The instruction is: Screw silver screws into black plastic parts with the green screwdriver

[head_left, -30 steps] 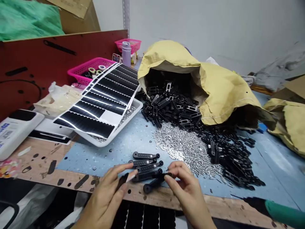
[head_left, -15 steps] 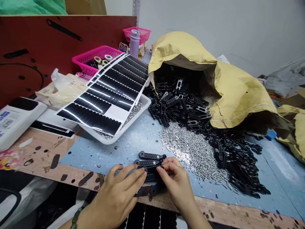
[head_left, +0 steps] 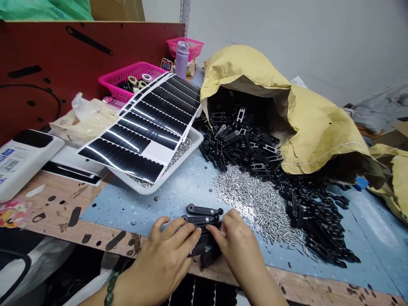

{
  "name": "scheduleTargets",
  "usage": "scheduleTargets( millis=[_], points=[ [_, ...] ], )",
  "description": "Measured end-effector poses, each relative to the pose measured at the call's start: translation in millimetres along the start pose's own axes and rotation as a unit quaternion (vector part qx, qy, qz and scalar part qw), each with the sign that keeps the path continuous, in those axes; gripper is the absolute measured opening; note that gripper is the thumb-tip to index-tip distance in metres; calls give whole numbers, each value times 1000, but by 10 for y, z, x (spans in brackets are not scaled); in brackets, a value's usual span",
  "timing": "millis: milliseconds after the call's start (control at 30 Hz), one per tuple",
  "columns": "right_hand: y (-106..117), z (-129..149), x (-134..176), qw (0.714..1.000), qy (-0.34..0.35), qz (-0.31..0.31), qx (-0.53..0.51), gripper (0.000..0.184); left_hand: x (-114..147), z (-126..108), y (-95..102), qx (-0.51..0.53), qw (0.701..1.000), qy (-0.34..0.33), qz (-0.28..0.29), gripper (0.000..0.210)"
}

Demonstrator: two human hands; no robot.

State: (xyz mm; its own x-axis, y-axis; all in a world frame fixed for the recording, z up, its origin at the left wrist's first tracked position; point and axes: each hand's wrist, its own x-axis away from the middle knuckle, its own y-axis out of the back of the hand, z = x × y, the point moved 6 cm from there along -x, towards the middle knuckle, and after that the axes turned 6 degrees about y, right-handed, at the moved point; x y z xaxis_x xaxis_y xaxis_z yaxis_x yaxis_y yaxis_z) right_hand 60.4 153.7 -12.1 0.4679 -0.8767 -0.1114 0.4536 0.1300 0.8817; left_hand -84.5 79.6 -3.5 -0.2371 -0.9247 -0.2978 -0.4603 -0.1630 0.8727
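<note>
My left hand (head_left: 165, 255) reaches in from the lower left, its fingers curved together over a black plastic arm (head_left: 207, 239) at the bench edge. My right hand (head_left: 239, 243) grips the right end of the same arm, thumb on top and the other fingers curled behind. Their undersides and the exact grip are hidden. Just beyond the fingers lie two black slotted arms (head_left: 203, 210), each with a lattice face and a round silver insert. Further right is a pile of silver screws and nuts (head_left: 261, 204).
Black plastic parts (head_left: 245, 140) spill from a yellow paper sack (head_left: 248, 63). Glossy black sticker sheets (head_left: 140, 123) cover a white tray (head_left: 145, 189) of small metal pieces. Behind are a pink basket (head_left: 106, 81) and a purple bottle (head_left: 182, 61). A white device (head_left: 30, 163) stands left.
My right hand's fingers have curled in more, and its thumb has moved slightly left and down along the black arm. My left hand has shifted slightly right.
</note>
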Motion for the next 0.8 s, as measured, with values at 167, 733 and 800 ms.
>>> scheduleTargets(
  millis=[167,733,800],
  points=[
    [165,258,1,985,78,9,-155,18,-30,1,119,56,998,26,13,50],
    [26,361,-42,936,29,31,-349,12,129,463,197,189,962,193,-28,48],
    [-51,176,-68,919,-64,23,-387,9,167,498,199,139,972,183,-45,44]
  ],
)
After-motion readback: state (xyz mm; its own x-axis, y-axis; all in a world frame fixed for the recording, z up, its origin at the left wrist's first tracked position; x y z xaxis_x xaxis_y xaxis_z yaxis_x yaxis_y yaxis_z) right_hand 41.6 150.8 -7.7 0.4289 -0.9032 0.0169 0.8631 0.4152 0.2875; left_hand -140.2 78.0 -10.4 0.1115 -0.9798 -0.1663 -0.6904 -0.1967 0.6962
